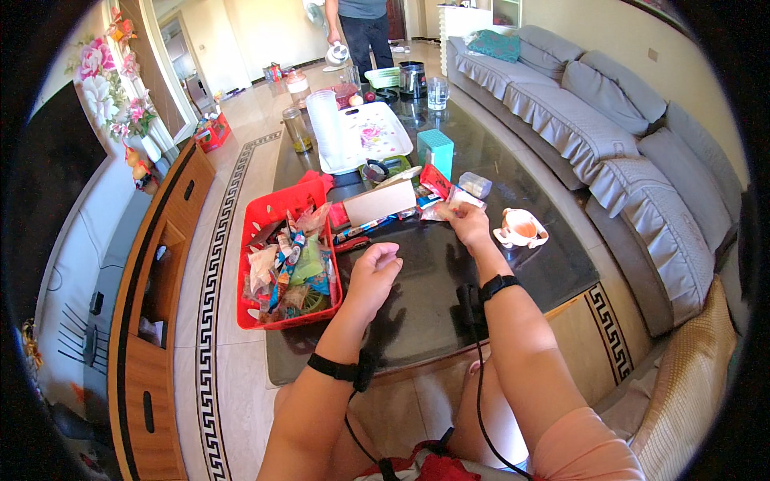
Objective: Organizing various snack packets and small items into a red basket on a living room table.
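Observation:
My right hand (468, 225) reaches over the dark table, its fingertips at a clear plastic packet (468, 198) beside a red packet (435, 181); whether they grip it is hard to tell. My left hand (374, 276) hovers above the table with curled fingers and nothing visible in it. To its left a red plastic basket (245, 300) holds many wrapped snacks and plastic bags. A cardboard piece (381, 203) lies between the basket and the packets. Right of my right hand stands a small white and orange ceramic pot (521, 227).
Farther back on the table are a white floral tray (394, 129), stacked plastic cups (325, 126), a teal box (435, 150), a glass jar (296, 129) and a glass of water (438, 93). A person (364, 30) stands beyond the table holding a white object. A grey sofa (577, 120) runs along the right.

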A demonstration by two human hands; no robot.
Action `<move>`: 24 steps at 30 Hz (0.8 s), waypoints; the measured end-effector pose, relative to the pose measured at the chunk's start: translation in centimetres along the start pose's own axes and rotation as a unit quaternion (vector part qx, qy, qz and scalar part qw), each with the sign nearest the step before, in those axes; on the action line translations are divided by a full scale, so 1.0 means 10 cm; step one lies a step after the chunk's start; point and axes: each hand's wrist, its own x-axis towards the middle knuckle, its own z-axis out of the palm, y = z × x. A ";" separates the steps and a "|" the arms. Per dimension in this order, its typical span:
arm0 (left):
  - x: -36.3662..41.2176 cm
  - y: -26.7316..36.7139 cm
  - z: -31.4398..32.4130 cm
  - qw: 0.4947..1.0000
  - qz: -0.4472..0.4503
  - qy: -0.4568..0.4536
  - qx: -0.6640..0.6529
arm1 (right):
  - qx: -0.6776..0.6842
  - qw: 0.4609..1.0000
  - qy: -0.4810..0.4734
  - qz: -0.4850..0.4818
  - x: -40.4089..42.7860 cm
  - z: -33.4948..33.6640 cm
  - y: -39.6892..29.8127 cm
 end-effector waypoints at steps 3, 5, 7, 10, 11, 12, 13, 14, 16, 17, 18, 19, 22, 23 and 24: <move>0.02 0.00 0.05 1.000 -0.010 -0.002 0.003 | -0.083 0.995 -0.012 -0.055 0.03 -0.09 0.09; 0.03 0.01 0.11 1.000 -0.015 -0.007 0.003 | -0.095 0.993 0.000 -0.067 0.04 -0.14 0.16; 0.03 -0.06 0.06 1.000 -0.024 -0.013 0.007 | -0.100 0.991 0.004 -0.085 -0.03 -0.17 0.03; 0.01 -0.04 0.11 0.997 -0.071 -0.012 -0.018 | 0.039 0.994 -0.052 -0.083 -0.11 -0.21 -0.11; 0.01 -0.01 0.15 0.993 -0.110 -0.001 -0.044 | 0.087 0.984 -0.135 -0.079 -0.15 -0.23 -0.14; 0.01 0.01 0.14 0.993 -0.108 0.001 -0.044 | 0.105 0.975 -0.184 -0.069 -0.21 -0.18 -0.20; 0.00 0.00 0.12 0.990 -0.137 0.002 -0.030 | 0.122 0.963 -0.233 -0.056 -0.35 -0.13 -0.33; 0.00 -0.02 0.11 0.986 -0.166 0.003 -0.015 | 0.124 0.951 -0.281 -0.037 -0.48 -0.12 -0.45; 0.03 -0.08 0.10 0.989 -0.139 -0.043 -0.033 | 0.168 0.914 -0.365 -0.065 -0.54 -0.08 -0.41; 0.06 -0.14 0.10 0.989 -0.112 -0.084 -0.049 | 0.168 0.914 -0.363 -0.064 -0.48 -0.05 -0.34; 0.08 -0.27 0.07 0.992 -0.112 -0.056 -0.030 | 0.220 0.919 -0.326 -0.019 -0.41 -0.01 -0.33; 0.10 -0.30 0.09 0.992 -0.113 -0.056 -0.030 | 0.269 0.920 -0.284 0.028 -0.32 -0.01 -0.28; 0.14 -0.31 0.12 0.985 -0.162 -0.054 0.009 | 0.118 0.992 -0.033 0.041 -0.02 -0.09 0.02; 0.17 -0.28 0.24 0.986 -0.160 -0.045 -0.016 | 0.088 0.994 0.007 0.062 0.19 -0.12 0.37; 0.13 -0.28 0.18 0.985 -0.166 -0.013 -0.034 | 0.092 0.994 -0.005 0.062 0.14 -0.01 0.30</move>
